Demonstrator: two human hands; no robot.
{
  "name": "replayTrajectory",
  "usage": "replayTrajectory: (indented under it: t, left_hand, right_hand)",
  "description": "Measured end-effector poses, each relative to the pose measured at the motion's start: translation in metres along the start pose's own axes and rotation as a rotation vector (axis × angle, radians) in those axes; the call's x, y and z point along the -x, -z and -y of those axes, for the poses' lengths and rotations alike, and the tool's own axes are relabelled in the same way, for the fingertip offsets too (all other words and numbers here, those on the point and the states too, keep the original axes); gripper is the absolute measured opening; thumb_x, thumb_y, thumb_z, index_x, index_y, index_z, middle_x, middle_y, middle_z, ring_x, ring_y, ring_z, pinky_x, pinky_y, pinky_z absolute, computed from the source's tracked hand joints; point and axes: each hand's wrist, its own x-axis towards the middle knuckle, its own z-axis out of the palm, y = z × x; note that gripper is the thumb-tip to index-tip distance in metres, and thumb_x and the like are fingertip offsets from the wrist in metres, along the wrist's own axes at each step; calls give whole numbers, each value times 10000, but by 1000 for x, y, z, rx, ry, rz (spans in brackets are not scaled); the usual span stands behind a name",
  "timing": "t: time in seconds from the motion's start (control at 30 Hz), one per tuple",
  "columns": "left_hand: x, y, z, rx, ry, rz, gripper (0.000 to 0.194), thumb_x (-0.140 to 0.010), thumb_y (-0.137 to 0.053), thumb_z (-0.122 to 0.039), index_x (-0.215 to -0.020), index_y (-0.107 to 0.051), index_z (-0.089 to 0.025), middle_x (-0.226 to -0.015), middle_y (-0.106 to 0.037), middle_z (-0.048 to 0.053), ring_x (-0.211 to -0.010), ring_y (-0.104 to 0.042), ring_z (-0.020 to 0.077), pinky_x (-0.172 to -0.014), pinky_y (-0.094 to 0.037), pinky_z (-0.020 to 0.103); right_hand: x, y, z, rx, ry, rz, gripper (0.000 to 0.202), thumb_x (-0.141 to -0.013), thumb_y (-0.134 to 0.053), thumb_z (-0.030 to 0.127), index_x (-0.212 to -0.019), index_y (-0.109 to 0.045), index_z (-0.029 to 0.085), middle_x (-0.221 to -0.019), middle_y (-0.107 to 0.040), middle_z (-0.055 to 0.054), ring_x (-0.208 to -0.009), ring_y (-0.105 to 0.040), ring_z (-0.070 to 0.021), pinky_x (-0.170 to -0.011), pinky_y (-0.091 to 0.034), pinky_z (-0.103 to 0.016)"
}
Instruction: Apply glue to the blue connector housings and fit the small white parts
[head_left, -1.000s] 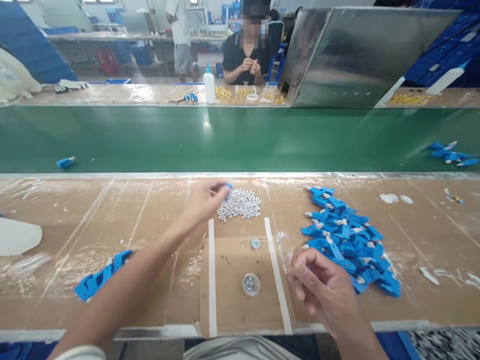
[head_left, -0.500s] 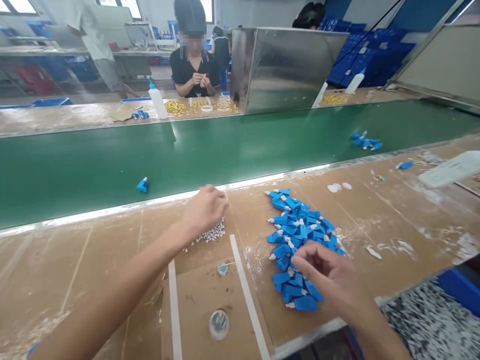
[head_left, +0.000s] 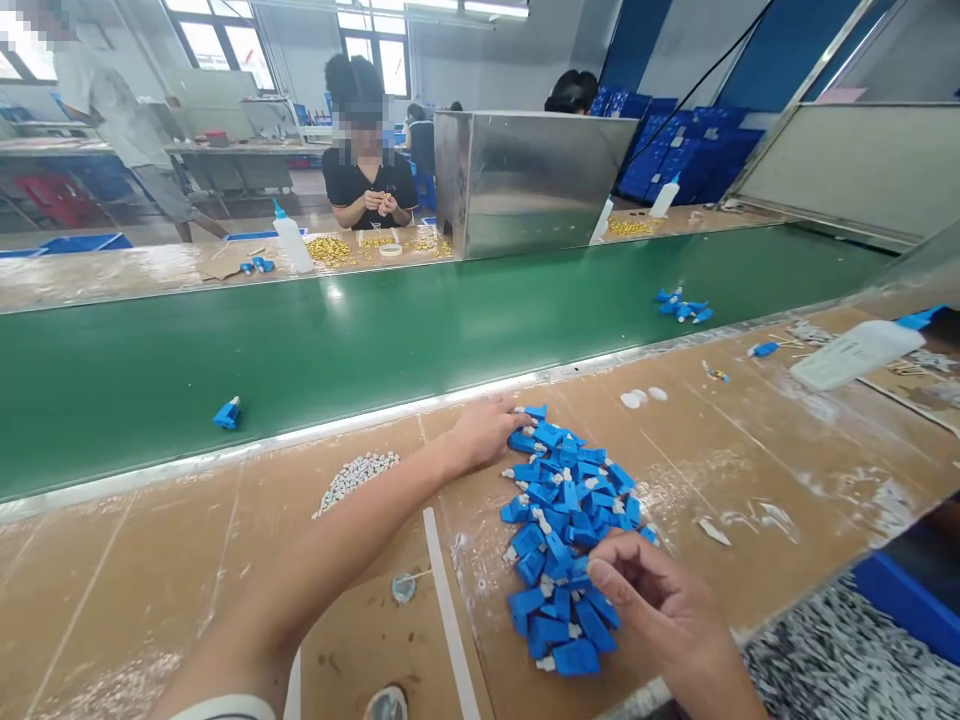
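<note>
At the upper left edge of a pile of blue plastic pieces with white tips [head_left: 566, 500], my left hand [head_left: 484, 432] reaches out with its fingers extended, touching the pieces there. Its fingertips are partly hidden among them. My right hand [head_left: 664, 605] is curled at the pile's lower right side, thumb and forefinger drawn together. Whatever lies between those fingertips is too small or hidden to make out. Behind my left forearm is a heap of small grey-white bits [head_left: 358, 476]. A small dish with a stick in it [head_left: 404, 588] sits on the board below that arm.
A green conveyor belt [head_left: 420, 330] runs beyond the table, with a lone blue piece [head_left: 227, 414] and a cluster of blue pieces [head_left: 684, 306] on it. A white bottle [head_left: 855, 357] lies at right. Across the belt sits a person [head_left: 367, 190] beside a metal box [head_left: 536, 185].
My left hand has moved right from the grey-white bits to the blue pile. My right hand stays by the pile, still curled. The view has shifted and tilted up.
</note>
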Motion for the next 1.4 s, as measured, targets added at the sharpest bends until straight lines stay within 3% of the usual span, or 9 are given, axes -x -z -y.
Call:
replayTrajectory:
  t: [0.1, 0.2, 0.3, 0.4, 0.5, 0.63, 0.93, 1.2, 1.4]
  left_hand:
    - [23, 13, -3, 62, 190, -135, 277, -833, -562, -144, -1086, -676, -159, -989, -672, 149, -1003, -615, 312, -894, -449, 439]
    - [64, 33, -9, 172, 408, -246, 277, -888, -508, -211, -1140, -600, -145, -906, -674, 116, -859, -634, 254, -789, -484, 398]
    - [123, 52, -28, 366, 554, -280, 286, -917, -495, -280, -1164, -558, -149, -808, -668, 54, -698, -629, 171, -645, -492, 298]
    - [190, 62, -61, 956, 692, -390, 275, -878, -596, -303, -1108, -597, -152, -791, -643, 22, -625, -602, 110, -549, -449, 216]
    - [251, 60, -92, 1407, 811, -485, 313, -788, -752, -304, -1044, -657, -152, -765, -625, -2, -582, -575, 71, -513, -412, 168]
    - [305, 43, -116, 1624, 888, -527, 337, -770, -793, -280, -1057, -684, -142, -810, -644, 18, -607, -594, 77, -540, -429, 162]
    - [334, 20, -123, 1812, 899, -604, 297, -749, -791, -226, -1014, -711, -117, -877, -666, 54, -598, -580, 83, -558, -434, 182]
    - [338, 11, -124, 1872, 856, -621, 244, -762, -779, -206, -981, -714, -120, -812, -634, 26, -606, -579, 85, -581, -446, 186]
    - [340, 5, -122, 1901, 853, -629, 251, -786, -766, -185, -1021, -704, -125, -823, -647, 24, -613, -613, 87, -570, -465, 170]
  right_hand:
    - [8, 9, -3, 39, 8, 38, 307, -864, -681, 494, -766, -662, 203, -717, -566, -7, -651, -529, -161, -581, -457, -247]
    - [23, -1, -3, 123, 48, 205, 272, -903, -645, 457, -788, -666, 212, -737, -581, -9, -683, -535, -170, -617, -458, -261]
    - [40, -33, -5, 163, 60, 381, 227, -934, -615, 412, -853, -676, 210, -755, -594, -7, -687, -537, -170, -626, -447, -270]
    - [55, -73, -12, 149, 91, 503, 181, -949, -603, 360, -993, -683, 204, -832, -613, -18, -725, -562, -170, -671, -463, -278]
    - [63, -102, -21, 171, 124, 534, 201, -946, -617, 365, -1045, -679, 202, -852, -608, -20, -730, -566, -169, -671, -460, -284]
    - [67, -120, -30, 224, 125, 549, 187, -950, -618, 386, -958, -684, 212, -803, -587, -8, -683, -545, -162, -616, -433, -283]
    - [80, -128, -25, 390, 399, 494, 134, -958, -600, 260, -881, -692, 203, -796, -570, -21, -691, -551, -166, -634, -422, -300]
    - [74, -127, -29, 456, 381, 525, 169, -960, -615, 311, -1083, -689, 222, -867, -588, -25, -679, -553, -164, -622, -435, -298]
    - [72, -133, -27, 393, 435, 575, 131, -971, -588, 238, -1006, -714, 236, -857, -566, -29, -734, -571, -175, -641, -444, -300]
